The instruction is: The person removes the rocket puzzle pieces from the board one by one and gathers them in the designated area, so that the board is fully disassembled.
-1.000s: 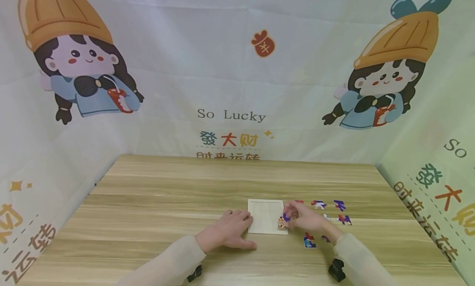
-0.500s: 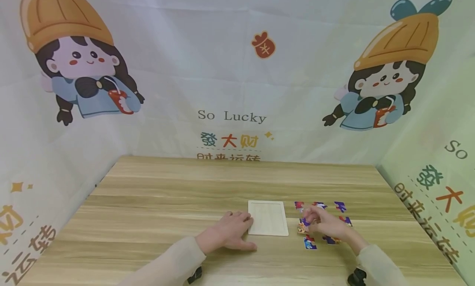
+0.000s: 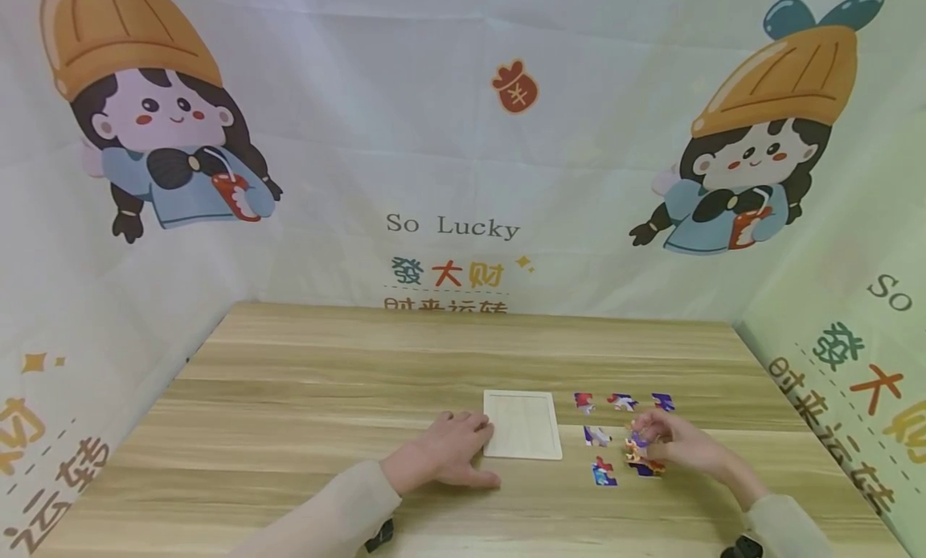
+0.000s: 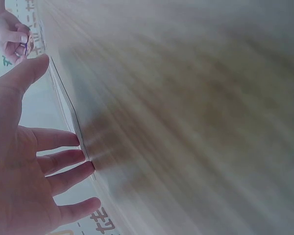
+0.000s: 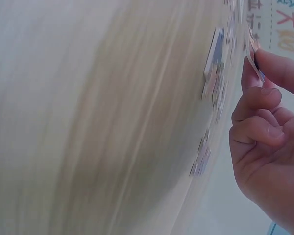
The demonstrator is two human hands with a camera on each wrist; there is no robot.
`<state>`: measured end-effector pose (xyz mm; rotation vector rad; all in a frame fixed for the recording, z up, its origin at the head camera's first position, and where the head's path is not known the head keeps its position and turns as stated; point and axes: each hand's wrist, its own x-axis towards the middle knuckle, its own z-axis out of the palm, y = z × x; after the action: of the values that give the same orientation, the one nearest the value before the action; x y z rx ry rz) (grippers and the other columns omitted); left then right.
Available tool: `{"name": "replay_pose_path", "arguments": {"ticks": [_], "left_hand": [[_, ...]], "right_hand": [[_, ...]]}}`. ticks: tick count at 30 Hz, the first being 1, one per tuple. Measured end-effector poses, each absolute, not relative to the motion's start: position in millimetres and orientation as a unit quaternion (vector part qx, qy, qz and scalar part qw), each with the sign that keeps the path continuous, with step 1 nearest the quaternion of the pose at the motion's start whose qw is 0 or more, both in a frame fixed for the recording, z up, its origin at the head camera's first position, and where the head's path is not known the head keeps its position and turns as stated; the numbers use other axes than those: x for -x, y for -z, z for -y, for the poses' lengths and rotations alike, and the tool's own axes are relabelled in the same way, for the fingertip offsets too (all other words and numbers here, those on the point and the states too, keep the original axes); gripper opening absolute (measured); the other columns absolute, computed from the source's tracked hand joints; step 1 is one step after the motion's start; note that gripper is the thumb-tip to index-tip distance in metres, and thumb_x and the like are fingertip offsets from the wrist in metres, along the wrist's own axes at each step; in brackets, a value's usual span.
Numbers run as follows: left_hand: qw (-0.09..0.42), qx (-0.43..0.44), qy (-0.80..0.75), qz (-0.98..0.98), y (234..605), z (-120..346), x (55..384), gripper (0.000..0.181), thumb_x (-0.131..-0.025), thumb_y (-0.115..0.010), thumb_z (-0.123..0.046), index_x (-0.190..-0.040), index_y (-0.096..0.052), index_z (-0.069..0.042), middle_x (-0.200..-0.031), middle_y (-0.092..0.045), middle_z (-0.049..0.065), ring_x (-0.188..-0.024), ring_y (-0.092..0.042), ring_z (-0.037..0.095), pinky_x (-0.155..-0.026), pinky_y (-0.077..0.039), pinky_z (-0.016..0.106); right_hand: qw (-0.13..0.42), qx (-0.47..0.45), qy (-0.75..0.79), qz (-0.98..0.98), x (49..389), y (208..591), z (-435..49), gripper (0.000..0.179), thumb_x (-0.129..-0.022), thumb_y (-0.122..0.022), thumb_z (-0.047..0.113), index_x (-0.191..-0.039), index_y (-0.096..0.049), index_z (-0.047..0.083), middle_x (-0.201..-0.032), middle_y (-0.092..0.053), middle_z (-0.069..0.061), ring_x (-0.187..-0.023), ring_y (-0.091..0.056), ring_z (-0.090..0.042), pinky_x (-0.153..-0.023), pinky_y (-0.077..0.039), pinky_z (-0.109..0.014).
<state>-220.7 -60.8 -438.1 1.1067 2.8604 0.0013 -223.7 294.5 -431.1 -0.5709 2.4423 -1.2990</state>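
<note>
A shallow wooden puzzle tray (image 3: 521,426) lies flat on the table with no piece in it. My left hand (image 3: 445,450) rests on the table at the tray's left edge, its fingertips touching that side; in the left wrist view the fingers are spread and straight. Between thumb and forefinger, my right hand (image 3: 687,447) pinches a colourful jigsaw piece (image 5: 253,55), held tilted above the table among the loose pieces. Just below it in the head view lies a purple and orange piece (image 3: 644,469), partly covered.
Loose jigsaw pieces lie right of the tray: a back row with a red and purple piece (image 3: 583,403), a white and purple one (image 3: 622,401) and a purple one (image 3: 661,402). Nearer are a lilac piece (image 3: 597,436) and a blue-red piece (image 3: 604,472). A printed curtain (image 3: 325,244) encloses the table.
My right hand has carried the pinched piece rightward, from the tray's right edge over to the right side of the loose pieces. The left hand and tray stay put.
</note>
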Motion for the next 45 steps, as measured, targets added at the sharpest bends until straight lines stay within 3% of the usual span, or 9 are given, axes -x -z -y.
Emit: {"name": "replay_pose_path", "arguments": {"ticks": [9, 22, 30, 45], "left_hand": [[0.024, -0.364, 0.004, -0.931, 440, 61, 222, 0.076, -0.075, -0.049, -0.064, -0.125, -0.048, -0.007, -0.125, -0.045, 0.008, -0.112, -0.043, 0.023, -0.089, -0.034, 0.043], [0.024, -0.361, 0.009, -0.932, 439, 61, 221, 0.075, -0.075, -0.05, -0.064, -0.125, -0.049, -0.008, -0.124, -0.046, 0.007, -0.111, -0.044, 0.023, -0.089, -0.034, 0.044], [0.028, -0.358, 0.006, -0.933, 438, 61, 221, 0.076, -0.075, -0.05, -0.064, -0.126, -0.048, -0.008, -0.125, -0.045, 0.007, -0.112, -0.043, 0.023, -0.09, -0.034, 0.044], [0.027, -0.364, 0.01, -0.931, 437, 61, 219, 0.074, -0.077, -0.049, -0.062, -0.127, -0.047, -0.007, -0.127, -0.043, 0.007, -0.113, -0.042, 0.023, -0.089, -0.034, 0.042]], "right_hand": [[0.183, 0.208, 0.473, -0.837, 221, 431, -327, 0.03, -0.07, -0.055, -0.006, -0.098, -0.044, -0.01, -0.083, -0.049, -0.01, -0.075, -0.048, -0.017, -0.061, -0.044, -0.026], [0.207, 0.168, 0.483, -0.834, 218, 433, -355, 0.031, -0.074, -0.055, -0.004, -0.1, -0.042, -0.015, -0.084, -0.053, -0.009, -0.071, -0.05, -0.014, -0.059, -0.043, -0.025], [0.183, 0.157, 0.466, -0.851, 218, 436, -357, 0.03, -0.074, -0.055, -0.005, -0.099, -0.044, -0.014, -0.082, -0.054, -0.008, -0.063, -0.047, -0.01, -0.052, -0.04, -0.022], [0.141, 0.124, 0.459, -0.868, 213, 435, -352, 0.032, -0.075, -0.056, -0.001, -0.103, -0.047, -0.015, -0.089, -0.051, -0.011, -0.076, -0.047, -0.017, -0.06, -0.042, -0.027]]}}
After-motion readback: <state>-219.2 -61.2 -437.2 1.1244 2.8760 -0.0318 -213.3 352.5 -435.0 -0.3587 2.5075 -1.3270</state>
